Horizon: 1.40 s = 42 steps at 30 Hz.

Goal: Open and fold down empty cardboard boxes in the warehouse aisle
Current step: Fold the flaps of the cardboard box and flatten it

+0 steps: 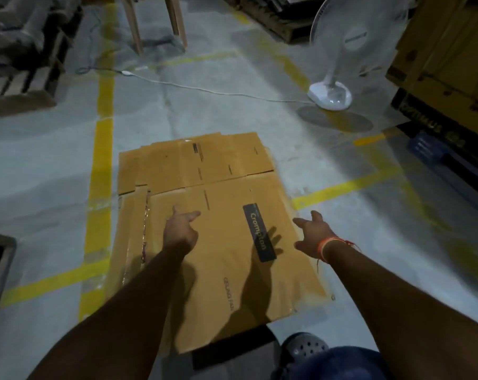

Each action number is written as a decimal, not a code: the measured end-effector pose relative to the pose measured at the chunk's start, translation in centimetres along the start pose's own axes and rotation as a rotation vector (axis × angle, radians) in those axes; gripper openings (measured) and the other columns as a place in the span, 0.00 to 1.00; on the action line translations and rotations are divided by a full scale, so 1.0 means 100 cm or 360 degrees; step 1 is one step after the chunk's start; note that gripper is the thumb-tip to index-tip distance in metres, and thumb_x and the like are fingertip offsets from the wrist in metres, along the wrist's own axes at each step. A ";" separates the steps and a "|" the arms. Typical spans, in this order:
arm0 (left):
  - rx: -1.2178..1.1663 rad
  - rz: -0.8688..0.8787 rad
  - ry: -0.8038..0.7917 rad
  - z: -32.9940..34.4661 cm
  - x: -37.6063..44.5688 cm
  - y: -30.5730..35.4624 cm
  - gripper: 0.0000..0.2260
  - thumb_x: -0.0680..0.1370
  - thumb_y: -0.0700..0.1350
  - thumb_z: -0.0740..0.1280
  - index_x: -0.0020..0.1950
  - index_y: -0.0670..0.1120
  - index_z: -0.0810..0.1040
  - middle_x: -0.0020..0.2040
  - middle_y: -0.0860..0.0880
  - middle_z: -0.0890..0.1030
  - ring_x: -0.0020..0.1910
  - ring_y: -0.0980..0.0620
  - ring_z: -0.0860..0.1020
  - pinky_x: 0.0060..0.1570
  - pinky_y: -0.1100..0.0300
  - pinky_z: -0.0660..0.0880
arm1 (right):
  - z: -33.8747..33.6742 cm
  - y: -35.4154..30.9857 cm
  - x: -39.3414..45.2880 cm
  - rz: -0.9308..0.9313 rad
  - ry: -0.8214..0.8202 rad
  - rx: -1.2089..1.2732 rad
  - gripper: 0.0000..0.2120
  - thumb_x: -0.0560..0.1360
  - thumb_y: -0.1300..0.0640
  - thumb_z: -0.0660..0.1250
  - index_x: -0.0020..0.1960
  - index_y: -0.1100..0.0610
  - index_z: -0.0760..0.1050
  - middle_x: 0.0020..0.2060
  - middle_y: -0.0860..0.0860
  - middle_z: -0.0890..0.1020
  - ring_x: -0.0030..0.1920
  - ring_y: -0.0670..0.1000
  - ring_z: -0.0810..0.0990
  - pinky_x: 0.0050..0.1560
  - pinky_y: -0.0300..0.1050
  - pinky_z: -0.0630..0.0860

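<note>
- While both arms reach forward from the bottom of the frame, a flattened cardboard box [221, 242] lies on the grey floor [40, 165] in the centre, with a second flat box [196, 160] partly under its far edge.
- The left hand [179, 233] hovers over the left-middle of the near box; its forefinger and thumb stick out while the other fingers look loosely curled, and it holds nothing. Whether it touches the cardboard cannot be told.
- The right hand [313, 237], with an orange thread [324, 249] at the wrist, is at the box's right edge, fingers spread and relaxed, holding nothing.
- A black label [259, 232] on the near box reads "Crompton".
- Yellow lines [103, 149] run along the floor left and right of the boxes.
- A white standing fan [342, 50] is at the upper right, its cord [205, 89] trailing leftward across the floor.
- Stacked cartons [446, 64] fill the right edge; wooden pallets [21, 78] sit at the upper left.
- A grey shoe [305, 346] shows at the bottom, just beside the box's near corner.
</note>
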<state>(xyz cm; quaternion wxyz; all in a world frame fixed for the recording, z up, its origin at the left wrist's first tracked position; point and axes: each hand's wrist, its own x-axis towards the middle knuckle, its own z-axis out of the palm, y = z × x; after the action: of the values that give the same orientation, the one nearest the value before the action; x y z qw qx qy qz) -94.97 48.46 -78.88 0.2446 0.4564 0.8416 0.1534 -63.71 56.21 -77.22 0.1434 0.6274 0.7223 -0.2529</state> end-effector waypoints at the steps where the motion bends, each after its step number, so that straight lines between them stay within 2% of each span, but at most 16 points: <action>1: -0.0011 0.0045 -0.0048 0.004 -0.001 0.004 0.28 0.77 0.28 0.64 0.70 0.54 0.78 0.83 0.45 0.53 0.76 0.39 0.67 0.69 0.54 0.71 | 0.001 0.003 0.000 -0.0004 -0.0010 0.0038 0.36 0.78 0.52 0.70 0.81 0.48 0.57 0.81 0.59 0.45 0.75 0.63 0.65 0.74 0.52 0.67; 4: -0.0042 0.0159 -0.0202 0.013 -0.011 0.026 0.25 0.78 0.31 0.65 0.69 0.54 0.79 0.82 0.42 0.57 0.78 0.43 0.65 0.70 0.61 0.65 | -0.007 0.017 -0.006 0.0002 0.0049 0.0174 0.36 0.78 0.51 0.70 0.81 0.50 0.58 0.80 0.60 0.48 0.75 0.62 0.66 0.73 0.51 0.66; 7: -0.0049 0.0356 -0.0249 0.021 -0.027 0.062 0.24 0.78 0.31 0.64 0.69 0.51 0.80 0.81 0.41 0.61 0.80 0.47 0.61 0.71 0.63 0.61 | -0.018 0.039 -0.023 0.0010 0.0161 0.0289 0.35 0.78 0.50 0.70 0.81 0.51 0.59 0.80 0.60 0.50 0.77 0.59 0.64 0.74 0.50 0.65; 9: -0.0057 0.0486 -0.0262 0.026 -0.038 0.096 0.22 0.79 0.31 0.64 0.69 0.50 0.81 0.80 0.42 0.62 0.79 0.47 0.62 0.71 0.61 0.64 | -0.024 0.059 -0.044 0.0037 0.0241 0.0332 0.34 0.78 0.51 0.69 0.80 0.50 0.60 0.80 0.59 0.51 0.76 0.58 0.66 0.74 0.49 0.65; 12: -0.0022 0.0703 -0.0331 0.034 -0.060 0.155 0.21 0.81 0.33 0.63 0.68 0.52 0.81 0.81 0.44 0.62 0.78 0.45 0.66 0.64 0.57 0.71 | -0.031 0.098 -0.087 0.0143 0.0337 0.0417 0.33 0.78 0.52 0.69 0.80 0.50 0.61 0.80 0.59 0.51 0.75 0.58 0.68 0.73 0.46 0.64; 14: -0.0037 0.0854 -0.0395 0.043 -0.082 0.196 0.21 0.80 0.34 0.64 0.68 0.53 0.81 0.81 0.46 0.62 0.78 0.46 0.66 0.66 0.57 0.70 | -0.034 0.130 -0.123 0.0230 0.0423 0.0469 0.33 0.78 0.53 0.69 0.80 0.51 0.62 0.80 0.59 0.52 0.76 0.58 0.66 0.73 0.44 0.63; 18: -0.0035 0.1170 -0.0540 0.062 -0.151 0.276 0.20 0.80 0.36 0.65 0.68 0.53 0.80 0.81 0.46 0.63 0.77 0.47 0.67 0.69 0.60 0.65 | -0.034 0.201 -0.206 0.0424 0.0598 0.0533 0.32 0.77 0.53 0.69 0.79 0.52 0.63 0.79 0.60 0.58 0.78 0.57 0.60 0.74 0.44 0.60; 23: -0.0132 0.1460 -0.0757 0.094 -0.260 0.353 0.20 0.80 0.35 0.65 0.68 0.52 0.81 0.80 0.46 0.65 0.73 0.46 0.72 0.70 0.55 0.70 | -0.022 0.278 -0.328 0.0720 0.0799 0.0591 0.32 0.77 0.53 0.70 0.78 0.55 0.64 0.78 0.62 0.59 0.79 0.57 0.56 0.74 0.42 0.59; 27: -0.0138 0.1707 -0.0979 0.128 -0.353 0.396 0.20 0.79 0.35 0.65 0.67 0.52 0.81 0.81 0.48 0.62 0.75 0.48 0.70 0.69 0.53 0.71 | 0.007 0.332 -0.424 0.0971 0.0987 0.0749 0.31 0.77 0.54 0.71 0.77 0.55 0.67 0.78 0.62 0.59 0.78 0.58 0.61 0.73 0.43 0.60; 30: -0.0111 0.1828 -0.1085 0.152 -0.411 0.415 0.18 0.80 0.37 0.67 0.68 0.51 0.81 0.81 0.48 0.62 0.77 0.48 0.66 0.71 0.58 0.66 | 0.034 0.361 -0.472 0.1138 0.1082 0.0893 0.30 0.76 0.55 0.72 0.76 0.57 0.68 0.77 0.62 0.60 0.77 0.59 0.62 0.73 0.43 0.60; 33: -0.0108 0.1880 -0.1189 0.175 -0.450 0.430 0.17 0.80 0.38 0.68 0.67 0.51 0.81 0.81 0.47 0.63 0.77 0.49 0.66 0.71 0.60 0.65 | 0.058 0.385 -0.492 0.1245 0.1188 0.1043 0.30 0.76 0.56 0.72 0.76 0.56 0.69 0.77 0.62 0.61 0.77 0.58 0.62 0.73 0.42 0.59; 39: -0.0049 0.1934 -0.1302 0.252 -0.464 0.477 0.16 0.79 0.39 0.69 0.64 0.53 0.83 0.80 0.46 0.64 0.77 0.48 0.67 0.74 0.50 0.68 | 0.083 0.445 -0.454 0.1289 0.1352 0.1324 0.28 0.76 0.57 0.71 0.74 0.56 0.71 0.76 0.58 0.65 0.75 0.55 0.64 0.72 0.40 0.59; 42: -0.0067 0.1940 -0.1363 0.311 -0.464 0.511 0.16 0.79 0.39 0.69 0.63 0.53 0.83 0.79 0.45 0.66 0.75 0.47 0.70 0.73 0.50 0.69 | 0.091 0.491 -0.425 0.1335 0.1498 0.1518 0.27 0.75 0.58 0.72 0.73 0.55 0.73 0.72 0.57 0.69 0.71 0.57 0.70 0.73 0.48 0.65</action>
<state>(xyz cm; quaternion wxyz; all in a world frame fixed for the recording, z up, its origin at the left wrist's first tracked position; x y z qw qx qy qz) -20.88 37.78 -67.57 0.4315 0.8573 0.2671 0.0866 -9.37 19.98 -71.64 -0.3784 0.8823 0.2240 -0.1680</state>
